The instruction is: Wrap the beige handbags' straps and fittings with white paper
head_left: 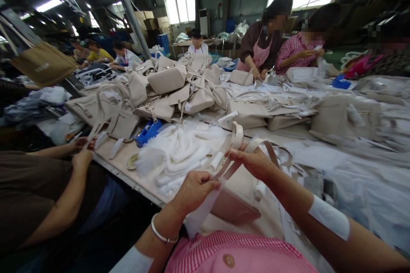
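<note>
My left hand (199,188) is closed in a pinch around a beige bag strap (231,170) and a thin white wrapping sheet (205,210) that hangs below the fingers. Higher and to the right, my right hand (254,161) grips the same strap, whose end loops up beyond the fingers. Beneath both hands a beige handbag (237,205) lies on the table, partly covered by the strap and sheet. Just past my left hand spreads a heap of soft white wrapping sheets (182,149).
A large pile of beige handbags (166,80) fills the table's middle. A blue object (149,132) and a small tape roll (132,161) lie left. A co-worker's hands (82,151) hold a strap close on my left. Clear plastic (361,175) covers the right side. Several people work across the table.
</note>
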A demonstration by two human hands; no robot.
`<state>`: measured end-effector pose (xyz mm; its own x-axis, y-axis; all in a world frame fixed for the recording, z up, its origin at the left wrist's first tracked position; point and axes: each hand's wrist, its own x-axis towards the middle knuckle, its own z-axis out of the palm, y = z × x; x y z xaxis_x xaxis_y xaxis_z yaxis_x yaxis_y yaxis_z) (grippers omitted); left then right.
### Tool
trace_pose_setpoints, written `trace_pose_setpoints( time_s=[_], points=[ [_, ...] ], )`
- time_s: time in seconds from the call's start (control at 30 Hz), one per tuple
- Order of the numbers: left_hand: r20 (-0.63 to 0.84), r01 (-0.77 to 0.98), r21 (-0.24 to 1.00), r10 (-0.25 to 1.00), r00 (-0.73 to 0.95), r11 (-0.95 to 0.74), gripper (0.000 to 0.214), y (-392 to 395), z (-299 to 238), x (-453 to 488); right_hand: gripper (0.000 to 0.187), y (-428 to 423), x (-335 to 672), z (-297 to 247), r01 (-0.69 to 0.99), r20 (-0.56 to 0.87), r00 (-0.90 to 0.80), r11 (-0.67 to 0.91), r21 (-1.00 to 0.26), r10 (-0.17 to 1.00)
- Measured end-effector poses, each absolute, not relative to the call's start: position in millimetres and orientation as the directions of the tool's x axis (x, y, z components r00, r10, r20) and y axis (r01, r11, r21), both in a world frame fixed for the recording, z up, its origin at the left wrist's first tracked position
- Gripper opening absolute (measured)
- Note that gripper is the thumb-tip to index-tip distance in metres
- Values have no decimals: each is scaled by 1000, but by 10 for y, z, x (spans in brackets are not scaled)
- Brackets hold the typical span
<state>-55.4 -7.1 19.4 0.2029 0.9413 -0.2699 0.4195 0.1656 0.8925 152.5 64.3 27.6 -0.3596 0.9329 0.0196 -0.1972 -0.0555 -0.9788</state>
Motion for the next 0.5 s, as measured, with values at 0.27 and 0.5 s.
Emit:
trace_pose_setpoints(
  time_s=[0.27,0.5],
  points=[
    [-232,468,877,949,212,110,27,-46,229,-527,33,682,1518,227,-192,-11,-347,-83,-978,938],
    [-186,498,866,952,243,42,37,34,187,-492,28,405,1271,71,-194,7,-525,-112,-975,851]
  ],
)
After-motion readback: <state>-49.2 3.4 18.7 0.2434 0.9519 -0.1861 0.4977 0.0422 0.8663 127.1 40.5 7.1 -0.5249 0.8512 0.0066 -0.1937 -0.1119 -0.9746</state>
